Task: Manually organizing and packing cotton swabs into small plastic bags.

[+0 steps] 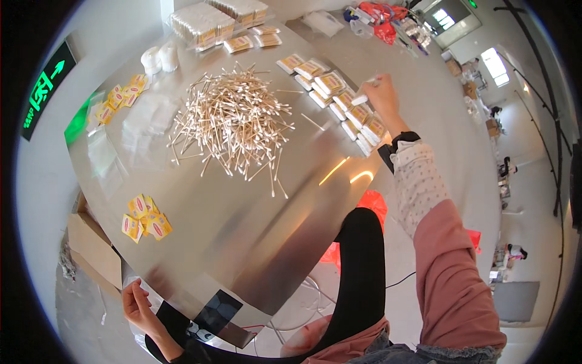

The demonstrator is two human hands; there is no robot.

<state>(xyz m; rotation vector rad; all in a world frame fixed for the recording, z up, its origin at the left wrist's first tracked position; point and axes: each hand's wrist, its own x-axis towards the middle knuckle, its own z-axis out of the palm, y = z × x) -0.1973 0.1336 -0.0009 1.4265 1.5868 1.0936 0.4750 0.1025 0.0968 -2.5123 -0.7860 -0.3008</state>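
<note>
My right hand is at the table's right edge, its fingers closed on a small pack of cotton swabs that is mostly hidden, with white showing at the fingertips. Beside and below it lie rows of filled swab packs with yellow labels and white sides. A large loose heap of cotton swabs, wooden-stemmed with white tips, covers the table's middle. Low at the left, off the table's near corner, my left hand has loosely bent fingers and no visible object in them. Clear plastic lies close behind it.
Yellow label cards lie in a near pile and a far pile. Clear bags spread beside the heap. Two white rolls and stacked bagged swabs stand at the back. A cardboard box sits by the left edge.
</note>
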